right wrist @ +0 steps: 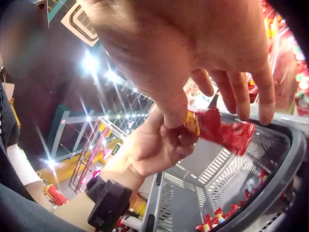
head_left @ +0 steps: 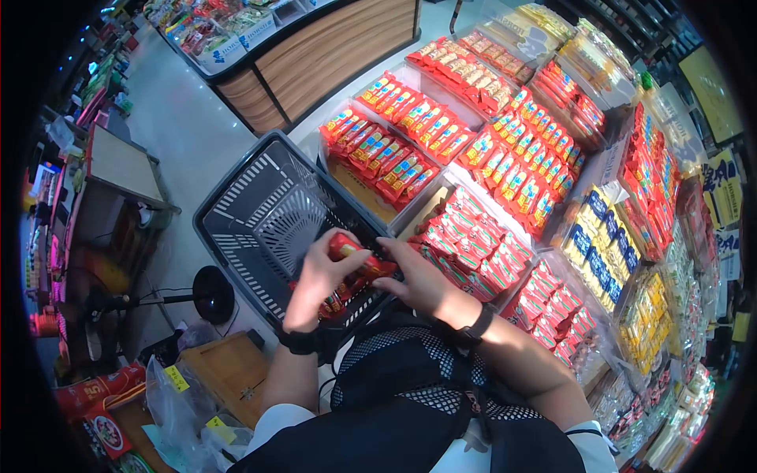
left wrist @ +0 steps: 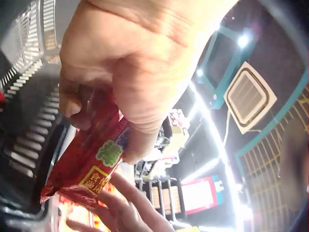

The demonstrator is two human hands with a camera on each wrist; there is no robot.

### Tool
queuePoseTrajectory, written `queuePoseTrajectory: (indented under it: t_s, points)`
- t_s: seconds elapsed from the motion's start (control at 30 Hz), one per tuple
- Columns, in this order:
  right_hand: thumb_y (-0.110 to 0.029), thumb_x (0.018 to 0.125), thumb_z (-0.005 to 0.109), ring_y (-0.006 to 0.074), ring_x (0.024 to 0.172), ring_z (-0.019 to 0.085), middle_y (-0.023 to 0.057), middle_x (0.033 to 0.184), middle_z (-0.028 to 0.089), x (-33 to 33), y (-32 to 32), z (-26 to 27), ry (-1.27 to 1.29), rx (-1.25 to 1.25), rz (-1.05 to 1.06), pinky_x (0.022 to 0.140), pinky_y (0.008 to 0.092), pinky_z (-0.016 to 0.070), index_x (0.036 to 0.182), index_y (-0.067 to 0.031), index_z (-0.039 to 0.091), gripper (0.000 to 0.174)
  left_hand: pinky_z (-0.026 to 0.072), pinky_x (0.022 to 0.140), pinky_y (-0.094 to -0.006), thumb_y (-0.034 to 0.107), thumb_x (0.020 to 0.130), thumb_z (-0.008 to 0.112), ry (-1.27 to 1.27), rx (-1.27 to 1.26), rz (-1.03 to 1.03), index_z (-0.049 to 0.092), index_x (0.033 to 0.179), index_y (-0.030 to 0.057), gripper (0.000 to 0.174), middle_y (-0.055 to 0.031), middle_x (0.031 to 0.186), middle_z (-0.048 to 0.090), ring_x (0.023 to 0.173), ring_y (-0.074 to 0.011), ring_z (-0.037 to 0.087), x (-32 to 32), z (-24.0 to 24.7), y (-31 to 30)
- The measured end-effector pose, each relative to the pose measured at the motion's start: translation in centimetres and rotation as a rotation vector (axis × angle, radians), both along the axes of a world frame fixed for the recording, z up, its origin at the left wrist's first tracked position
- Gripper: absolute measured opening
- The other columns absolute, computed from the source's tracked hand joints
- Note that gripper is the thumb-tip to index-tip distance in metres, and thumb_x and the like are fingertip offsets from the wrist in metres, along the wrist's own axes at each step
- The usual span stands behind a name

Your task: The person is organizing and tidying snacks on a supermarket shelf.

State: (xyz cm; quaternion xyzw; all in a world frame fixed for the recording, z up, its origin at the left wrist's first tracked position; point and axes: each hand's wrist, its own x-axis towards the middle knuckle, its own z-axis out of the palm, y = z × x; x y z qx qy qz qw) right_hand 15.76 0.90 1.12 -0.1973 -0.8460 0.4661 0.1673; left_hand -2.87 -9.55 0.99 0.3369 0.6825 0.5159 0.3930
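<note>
My left hand [head_left: 317,277] grips a red wrapped packet [head_left: 380,266] over the near end of a dark plastic basket [head_left: 236,197]. In the left wrist view, the thumb and curled fingers pinch the upper end of this packet [left wrist: 84,159], and green and yellow print shows on its wrapper. My right hand [head_left: 426,284] is close beside the packet's other end. Its fingers hang spread and relaxed in the right wrist view [right wrist: 193,48], the thumb by the packet [right wrist: 224,131]; whether it touches cannot be told. More red packets [head_left: 333,304] lie inside the basket.
Bins of red packets [head_left: 378,158] stand right of the basket, with red-and-white [head_left: 473,244], blue-and-white [head_left: 595,244] and yellow ones [head_left: 648,323] beyond. A wood-panelled counter [head_left: 339,55] is ahead. At the left are a round black base [head_left: 214,295] and a wooden box [head_left: 229,370].
</note>
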Motion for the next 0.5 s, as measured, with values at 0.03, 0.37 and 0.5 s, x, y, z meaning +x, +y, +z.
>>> queuePoseTrajectory:
  t_s: [0.03, 0.37, 0.5]
  points:
    - [-0.019, 0.091, 0.069, 0.0347, 0.113, 0.062, 0.0215, 0.126, 0.058, -0.5, -0.1, -0.4, -0.008, -0.047, 0.024, 0.092, 0.0402, 0.0512, 0.138, -0.0042, 0.044, 0.056, 0.0496, 0.073, -0.0253, 0.02, 0.077, 0.085, -0.049, -0.008, -0.015, 0.063, 0.099, 0.0023, 0.035, -0.0012, 0.085, 0.065, 0.078, -0.0068, 0.057, 0.9, 1.1, 0.7]
    - [-0.014, 0.096, 0.065, 0.01, 0.087, 0.062, 0.0048, 0.096, 0.065, 2.9, 2.3, 1.5, 0.1, -0.846, -0.151, 0.077, 0.0268, 0.0508, 0.126, -0.0013, 0.052, 0.035, 0.0535, 0.086, -0.0285, 0.008, 0.084, 0.078, -0.515, 0.157, -0.115, 0.056, 0.127, -0.0012, 0.049, -0.0063, 0.108, 0.068, 0.095, -0.0145, 0.066, 4.0, 1.6, 3.9]
    - [-0.013, 0.096, 0.065, 0.0102, 0.088, 0.063, 0.0041, 0.096, 0.065, 4.4, 2.9, 2.4, 0.153, -0.889, -0.182, 0.077, 0.0267, 0.0509, 0.125, -0.001, 0.053, 0.033, 0.0516, 0.085, -0.0259, 0.004, 0.084, 0.077, -0.524, 0.179, -0.084, 0.059, 0.121, -0.0019, 0.041, -0.0059, 0.106, 0.07, 0.096, -0.0112, 0.065, 5.1, 2.4, 6.0]
